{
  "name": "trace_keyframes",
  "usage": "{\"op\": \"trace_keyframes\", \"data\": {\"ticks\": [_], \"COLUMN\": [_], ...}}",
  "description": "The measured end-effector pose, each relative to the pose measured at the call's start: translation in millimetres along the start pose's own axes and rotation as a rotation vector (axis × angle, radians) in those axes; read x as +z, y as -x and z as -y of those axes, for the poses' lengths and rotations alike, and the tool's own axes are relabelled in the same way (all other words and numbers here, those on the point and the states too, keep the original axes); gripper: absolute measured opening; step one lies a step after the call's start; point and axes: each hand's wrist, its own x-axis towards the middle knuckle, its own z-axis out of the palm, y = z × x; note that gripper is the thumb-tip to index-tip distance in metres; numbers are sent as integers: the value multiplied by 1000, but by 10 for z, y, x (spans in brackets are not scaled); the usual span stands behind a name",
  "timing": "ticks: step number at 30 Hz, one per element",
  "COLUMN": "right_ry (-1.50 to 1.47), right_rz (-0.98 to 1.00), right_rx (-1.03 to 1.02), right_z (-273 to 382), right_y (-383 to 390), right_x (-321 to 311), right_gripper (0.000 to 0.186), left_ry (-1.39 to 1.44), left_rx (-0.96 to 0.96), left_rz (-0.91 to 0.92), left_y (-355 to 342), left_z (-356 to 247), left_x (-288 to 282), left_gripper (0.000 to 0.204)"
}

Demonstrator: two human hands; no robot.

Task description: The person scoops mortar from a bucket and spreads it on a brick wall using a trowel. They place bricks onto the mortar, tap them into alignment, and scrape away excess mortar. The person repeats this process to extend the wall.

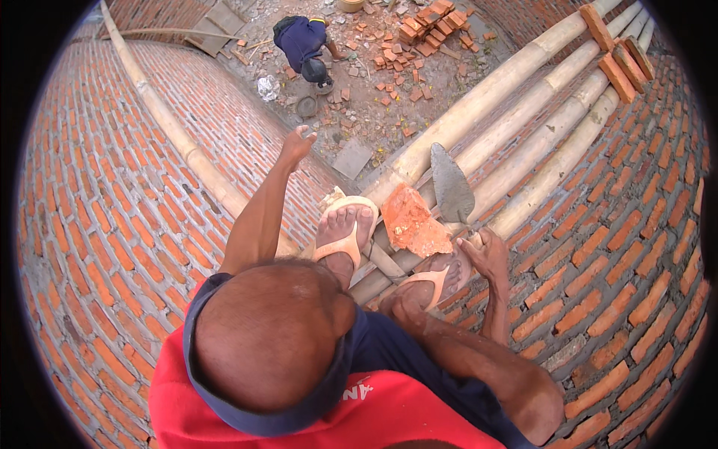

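Low by the sandalled right foot [437, 280], my right hand [485, 253] is closed around the handle end of a mason's trowel [452, 187]. Its grey, mortar-smeared blade points up and away over the bamboo poles. Beside the blade, between my feet, sits a broken orange-red brick chunk [411, 223]. My left arm reaches out to the left, and my left hand [298, 146] is raised over the wall side with fingers curled. Something pale shows at the fingertips, too small to name. My left foot [345, 232] rests in a peach-coloured sandal on the poles.
Several thick bamboo poles [516, 112] run to the upper right, with bricks [617, 67] stacked on them. Brick walls [112, 187] rise on both sides. Far below, a person [301, 45] in dark blue bends over rubble-strewn ground near a brick pile [434, 28].
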Motion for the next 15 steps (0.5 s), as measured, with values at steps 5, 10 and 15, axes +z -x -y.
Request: {"op": "trace_keyframes", "data": {"ticks": [5, 10, 15], "right_ry": [178, 152, 114], "right_rz": [-280, -390, -424], "right_rx": [-81, -108, -136], "right_z": [-7, -31, -48], "right_y": [47, 52, 40], "right_x": [258, 369, 353], "right_gripper": [47, 42, 43], "left_ry": [-4, -99, -119], "left_rx": [-6, -30, -39], "left_rz": [61, 157, 168], "left_y": [91, 225, 305], "left_z": [89, 313, 394], "left_x": [114, 173, 145], "left_gripper": [63, 64, 60]}}
